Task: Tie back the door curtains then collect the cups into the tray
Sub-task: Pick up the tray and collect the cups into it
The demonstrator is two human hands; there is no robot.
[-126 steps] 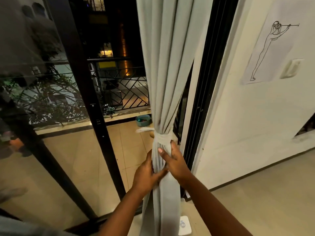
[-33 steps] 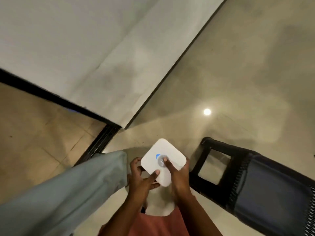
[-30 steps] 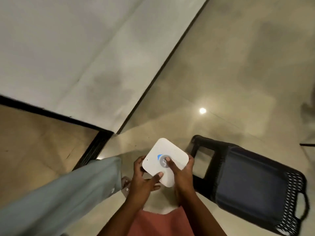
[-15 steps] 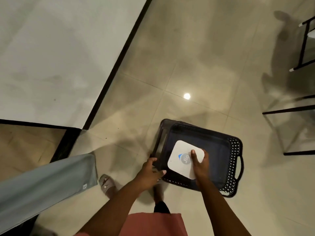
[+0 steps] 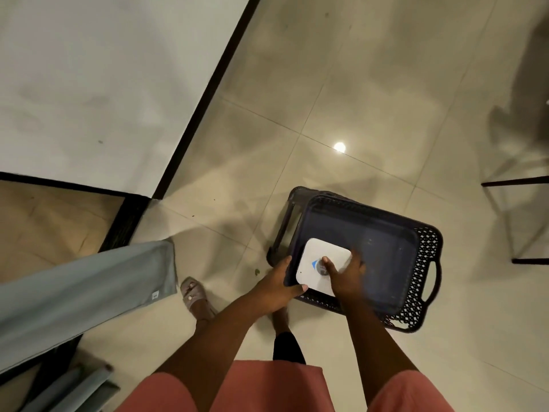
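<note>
Since half a second ago you've shifted the white square device (image 5: 322,264) deeper into the dark tray (image 5: 386,254), right hand (image 5: 344,275) fingers pinching it, left hand (image 5: 277,288) gripping the tray's edge; curtain (image 5: 89,289) hangs gathered at left, no cups visible, chair legs (image 5: 517,182) stand nearby.

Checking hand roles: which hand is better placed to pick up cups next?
Probably the left hand: it only grips the tray rim, while the right hand holds the white square device.
</note>
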